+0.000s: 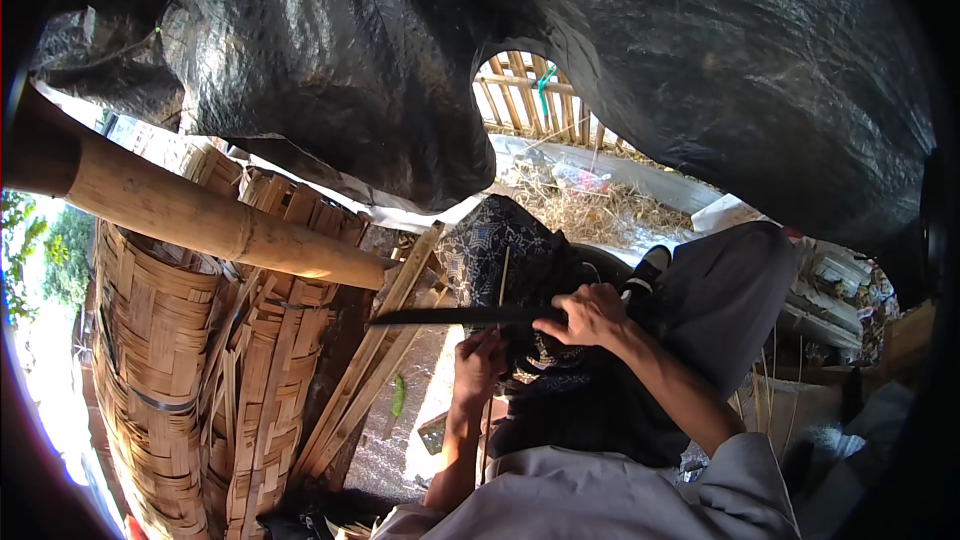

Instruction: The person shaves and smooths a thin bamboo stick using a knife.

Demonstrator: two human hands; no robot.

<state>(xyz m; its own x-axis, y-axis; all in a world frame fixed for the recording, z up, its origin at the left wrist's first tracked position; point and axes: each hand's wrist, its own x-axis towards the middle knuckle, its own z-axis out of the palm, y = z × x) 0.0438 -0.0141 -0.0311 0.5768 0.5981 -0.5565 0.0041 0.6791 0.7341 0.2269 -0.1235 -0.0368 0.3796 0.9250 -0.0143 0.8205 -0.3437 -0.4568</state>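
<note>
My right hand (590, 316) is closed around the handle end of a long knife (450, 316) with a dark blade. The blade points left, roughly level, across the front of my lap. Just under the blade my left hand (478, 368) is closed on a thin bamboo strip (504, 275). The strip runs upright, its upper end above the blade and its lower end beside my left forearm. Where blade and strip cross, I cannot tell whether they touch. Dark patterned cloth (490, 240) covers my left knee behind the strip.
Rolled woven bamboo mats (155, 360) stand at the left. A thick bamboo pole (200, 205) slants in front of them. Split bamboo lengths (365, 370) lean nearer my left arm. Dark plastic sheeting (340, 60) hangs overhead; dry straw (600, 210) lies beyond my feet.
</note>
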